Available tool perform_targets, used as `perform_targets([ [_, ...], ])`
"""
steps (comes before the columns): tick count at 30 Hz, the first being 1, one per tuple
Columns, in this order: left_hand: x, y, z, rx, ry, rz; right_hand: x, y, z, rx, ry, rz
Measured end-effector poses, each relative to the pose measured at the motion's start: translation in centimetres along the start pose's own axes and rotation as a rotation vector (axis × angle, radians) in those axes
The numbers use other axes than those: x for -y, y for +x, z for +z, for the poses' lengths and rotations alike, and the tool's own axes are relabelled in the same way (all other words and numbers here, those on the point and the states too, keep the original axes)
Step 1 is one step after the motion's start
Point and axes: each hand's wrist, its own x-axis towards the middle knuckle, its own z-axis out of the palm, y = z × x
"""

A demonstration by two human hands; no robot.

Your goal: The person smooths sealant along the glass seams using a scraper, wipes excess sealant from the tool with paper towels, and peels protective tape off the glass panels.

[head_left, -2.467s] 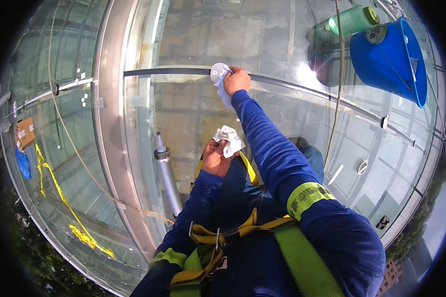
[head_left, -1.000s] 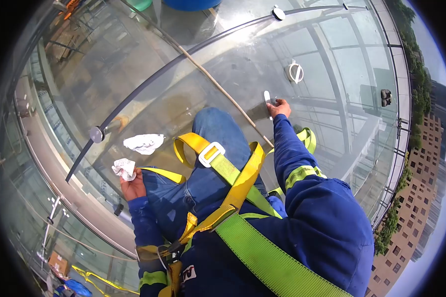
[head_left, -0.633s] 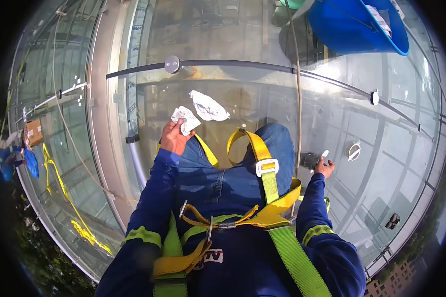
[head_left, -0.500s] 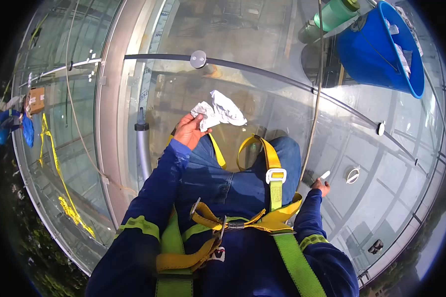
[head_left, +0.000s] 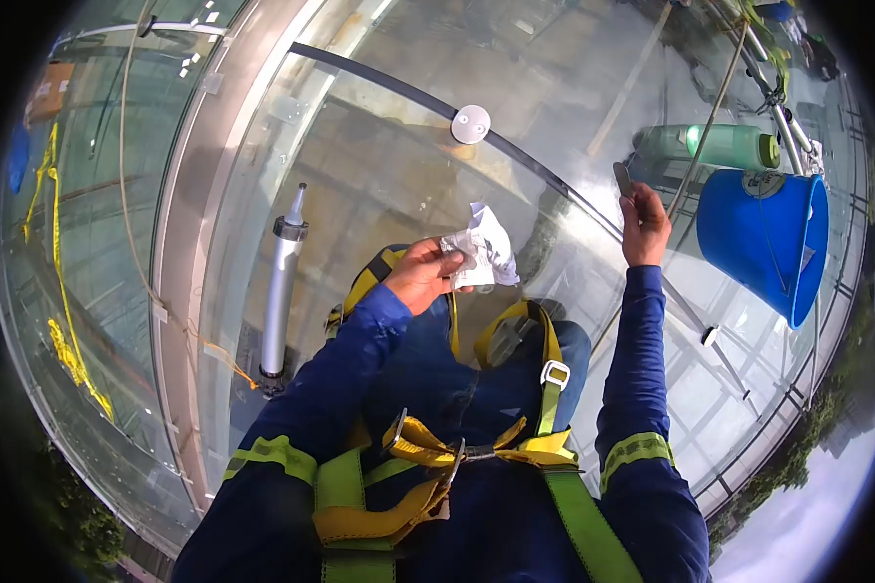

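Observation:
My left hand (head_left: pixel 424 276) pinches a crumpled sheet of white paper (head_left: pixel 489 251) above my thighs. Faint print marks the part near my fingers. Out over the glass on the right, my right hand (head_left: pixel 647 227) is closed round a small flat spatula (head_left: pixel 622 181). Its rounded end points up and forward, and the rest is hidden in my fingers. Left of my left hand, a silver caulking gun (head_left: pixel 280 291) lies on the glass with its nozzle pointing away from me.
A dark seam (head_left: pixel 389 83) crosses the glass panels, with a round metal fitting (head_left: pixel 471 124) on it. At the right lie a blue bucket (head_left: pixel 749 228), tipped on its side, and a green bottle (head_left: pixel 710 146). A rope (head_left: pixel 705 131) runs beside them. Yellow tape (head_left: pixel 66 355) trails at the left.
My right hand has risen from low beside my right knee to far forward, carrying the spatula. My left hand and the paper sit slightly further right. The view has turned.

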Motion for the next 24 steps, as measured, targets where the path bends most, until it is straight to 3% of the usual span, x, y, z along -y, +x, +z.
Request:
perform_targets([
  [4,-0.2,0.1,-0.5,0.021,-0.117,0.046,9.0,12.2,12.2,0.456,-0.172,-0.599],
  [8,-1.0,0.6,-0.5,0.082,-0.231,0.08,10.2,16.9,21.5,0.684,-0.31,-0.937],
  [12,-1.0,0.9,-0.5,0.119,-0.301,0.084,10.0,16.3,23.8,0.882,-0.452,-0.922],
  [24,-1.1,0.7,-0.6,0.115,-0.337,0.085,7.9,15.5,24.5,0.825,-0.426,-0.915],
])
